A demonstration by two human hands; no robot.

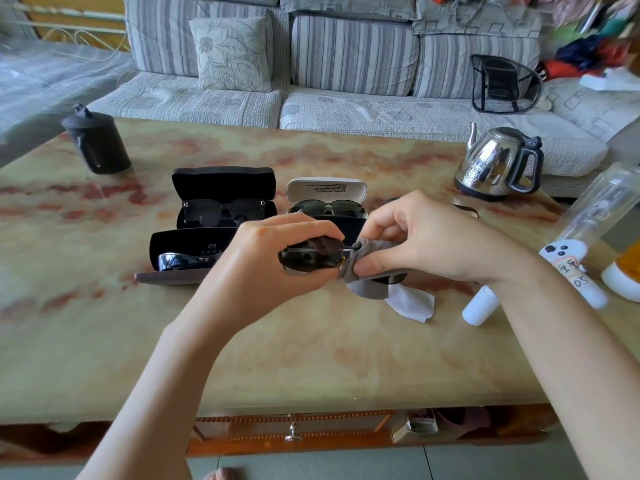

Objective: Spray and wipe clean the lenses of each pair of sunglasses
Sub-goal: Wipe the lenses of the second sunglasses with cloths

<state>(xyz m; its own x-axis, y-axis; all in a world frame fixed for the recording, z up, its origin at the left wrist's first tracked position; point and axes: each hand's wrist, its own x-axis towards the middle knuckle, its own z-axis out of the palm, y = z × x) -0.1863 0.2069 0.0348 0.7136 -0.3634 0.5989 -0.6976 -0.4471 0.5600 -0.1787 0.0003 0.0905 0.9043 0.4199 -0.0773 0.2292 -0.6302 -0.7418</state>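
Steel kettle (495,164) far right on the bench (311,358), black lidded pot (97,143) far left, striped sofa (346,53) behind.

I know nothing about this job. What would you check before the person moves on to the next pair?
1. Firm hold on the glasses: ok. The left hand grips the sunglasses above the table.
2. Cloth on the lens: ok. The right hand pinches the grey cloth around one end.
3. Lenses wiped clean: cannot tell.
4. More pairs ready: ok. One sits in the open black case, and one in the white case.
5. Bottle upright and handy: not ok. The white bottle lies on its side.
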